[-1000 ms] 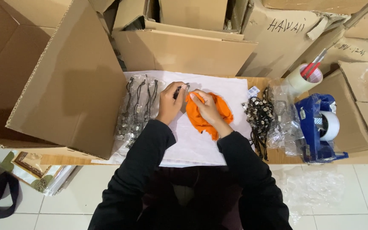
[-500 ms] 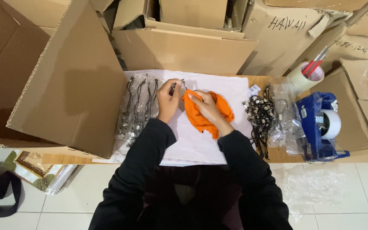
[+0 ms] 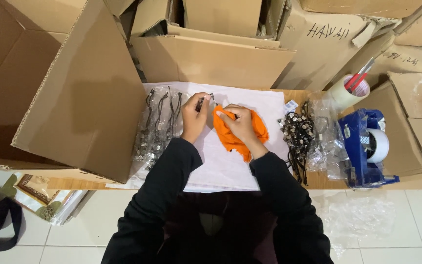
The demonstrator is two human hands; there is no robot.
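Wiping goes best, I judge, while the right hand point(image 3: 240, 122) is bunching the orange cloth point(image 3: 238, 134) over the white paper sheet point(image 3: 221, 166) and the left hand point(image 3: 195, 117), fingers pinched together, is gripping a small dark metal piece point(image 3: 206, 99) just beyond the cloth's far left corner, steadying it there. Farther left, bagged dark cords point(image 3: 159, 127) are lying; right, a loose studded pile point(image 3: 296, 134) and blue tape dispenser point(image 3: 365, 146). Compared with a second ago, the left hand is holding the piece farther from the body, clear of the cloth.
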